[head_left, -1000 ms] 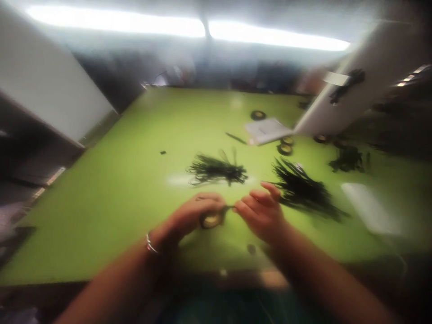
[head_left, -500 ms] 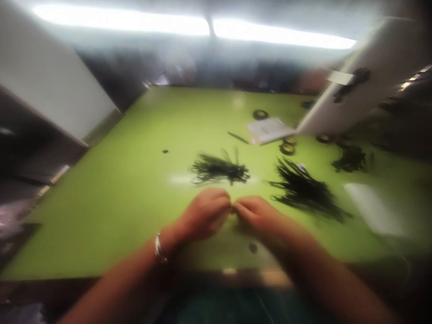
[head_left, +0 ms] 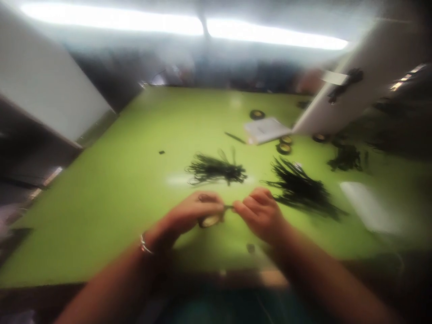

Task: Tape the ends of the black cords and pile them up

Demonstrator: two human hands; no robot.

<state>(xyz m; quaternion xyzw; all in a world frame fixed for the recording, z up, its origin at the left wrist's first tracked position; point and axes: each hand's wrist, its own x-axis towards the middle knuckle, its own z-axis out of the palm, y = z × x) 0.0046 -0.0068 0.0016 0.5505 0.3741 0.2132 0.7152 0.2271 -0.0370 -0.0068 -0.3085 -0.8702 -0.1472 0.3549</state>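
Note:
My left hand (head_left: 200, 209) is closed around a roll of black tape (head_left: 209, 220), whose pale yellow core shows below the fingers. A short dark strip of tape (head_left: 228, 207) stretches from it to my right hand (head_left: 261, 211), which pinches the other end between thumb and finger. Both hands are above the green table, near its front edge. Just beyond them lies a small bundle of black looped cords (head_left: 216, 168). A larger bundle of black cords (head_left: 302, 186) lies to the right, close to my right hand.
A white notepad (head_left: 266, 130) and a dark pen (head_left: 235, 137) lie farther back on the green table (head_left: 111, 202). Tape rolls (head_left: 257, 114) are near the notepad. A white panel (head_left: 337, 99) stands at right, with another dark cord heap (head_left: 346, 157) by its foot.
My hands have moved apart from a touching position, and a strip of tape now shows between them. The left hand has turned, bringing the tape roll into view.

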